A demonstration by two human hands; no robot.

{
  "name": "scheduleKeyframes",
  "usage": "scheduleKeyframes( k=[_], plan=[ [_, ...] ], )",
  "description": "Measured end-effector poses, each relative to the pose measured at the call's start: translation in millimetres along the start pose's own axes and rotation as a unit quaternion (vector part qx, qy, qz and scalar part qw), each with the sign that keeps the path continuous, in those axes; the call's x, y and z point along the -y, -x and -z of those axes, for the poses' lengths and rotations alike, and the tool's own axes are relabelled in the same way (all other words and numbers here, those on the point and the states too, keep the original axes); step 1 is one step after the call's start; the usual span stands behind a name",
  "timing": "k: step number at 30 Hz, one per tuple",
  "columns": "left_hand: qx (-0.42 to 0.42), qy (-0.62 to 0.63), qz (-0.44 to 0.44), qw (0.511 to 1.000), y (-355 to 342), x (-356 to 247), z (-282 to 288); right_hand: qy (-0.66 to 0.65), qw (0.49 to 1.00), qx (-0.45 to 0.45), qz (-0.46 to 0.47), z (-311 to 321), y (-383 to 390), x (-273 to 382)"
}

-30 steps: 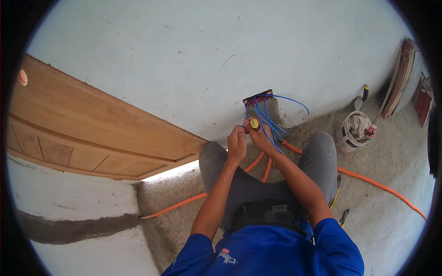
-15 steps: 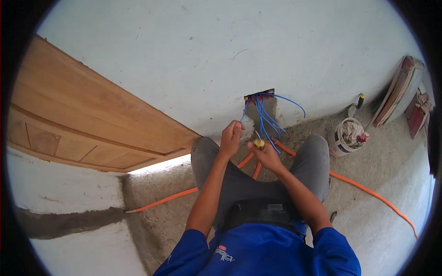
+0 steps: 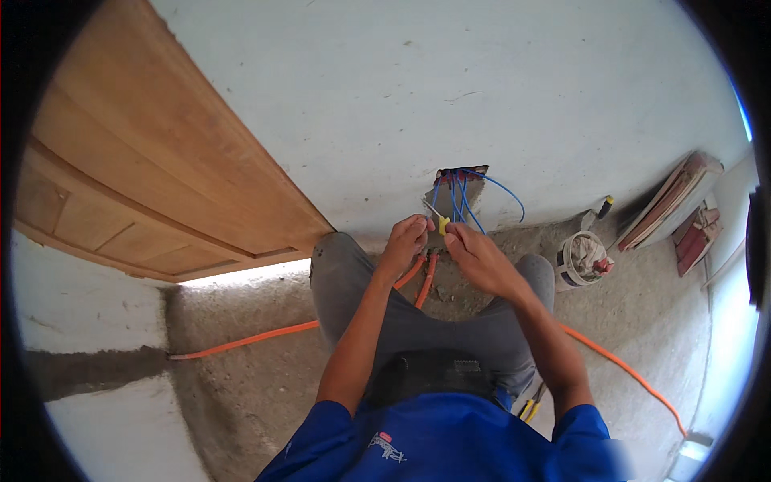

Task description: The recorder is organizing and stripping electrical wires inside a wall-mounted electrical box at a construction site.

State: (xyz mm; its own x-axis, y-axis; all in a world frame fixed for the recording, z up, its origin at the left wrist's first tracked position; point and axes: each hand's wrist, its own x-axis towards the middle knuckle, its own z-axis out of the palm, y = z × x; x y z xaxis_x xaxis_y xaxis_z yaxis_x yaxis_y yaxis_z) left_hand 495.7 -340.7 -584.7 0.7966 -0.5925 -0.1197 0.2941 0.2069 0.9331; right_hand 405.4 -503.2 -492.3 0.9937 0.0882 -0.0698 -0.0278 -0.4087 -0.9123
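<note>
My left hand (image 3: 406, 243) is pinched closed, apparently on a thin wire, below a recessed red wall box (image 3: 446, 174). Close to its right, my right hand (image 3: 478, 259) grips a yellow-handled tool (image 3: 443, 225), whose thin metal shaft points up and left over the fingers of my left hand. Several blue wires (image 3: 507, 188) hang out of the box, some down behind my hands. Orange conduits (image 3: 426, 285) rise from the floor below the box, between my knees.
A wooden door (image 3: 144, 128) stands at left. At right are a bucket (image 3: 572, 271) holding rags, a trowel (image 3: 589, 218) against the wall, and leaning boards (image 3: 662, 197). Orange conduit (image 3: 265, 336) crosses the floor. Yellow-handled pliers (image 3: 532, 408) lie by my right hip.
My hands parted slightly, then my right hand brought the tool back up beside my left, its shaft now tilted further left. The view has also shifted.
</note>
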Motion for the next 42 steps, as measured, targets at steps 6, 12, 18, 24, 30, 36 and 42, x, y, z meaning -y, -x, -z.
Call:
scheduleKeyframes(
  k=[6, 12, 18, 24, 30, 36, 42],
  plan=[
    [-0.065, 0.045, -0.017, 0.997, -4, 26, -9, 0.328, 0.941, 0.056, 0.063, 29, -31, 28],
    [-0.16, 0.008, -0.12, 0.98, -13, 54, -21, 0.483, 0.861, 0.156, 0.025, 32, -60, 57],
    [-0.221, -0.262, -0.05, 0.938, 11, 11, -46, 0.527, 0.828, 0.193, 0.009, 35, -70, 68],
    [-0.241, -0.23, -0.02, 0.943, 11, 9, -51, 0.535, 0.817, 0.214, -0.035, 26, -79, 84],
    [-0.218, -0.189, -0.005, 0.958, 7, 12, -48, 0.562, 0.796, 0.219, -0.049, 26, -86, 79],
    [-0.226, -0.183, -0.03, 0.956, 5, 18, -46, 0.578, 0.781, 0.23, -0.058, 21, -92, 86],
    [-0.23, -0.177, -0.027, 0.956, 6, 16, -45, 0.587, 0.773, 0.23, -0.069, 18, -92, 90]
  ],
)
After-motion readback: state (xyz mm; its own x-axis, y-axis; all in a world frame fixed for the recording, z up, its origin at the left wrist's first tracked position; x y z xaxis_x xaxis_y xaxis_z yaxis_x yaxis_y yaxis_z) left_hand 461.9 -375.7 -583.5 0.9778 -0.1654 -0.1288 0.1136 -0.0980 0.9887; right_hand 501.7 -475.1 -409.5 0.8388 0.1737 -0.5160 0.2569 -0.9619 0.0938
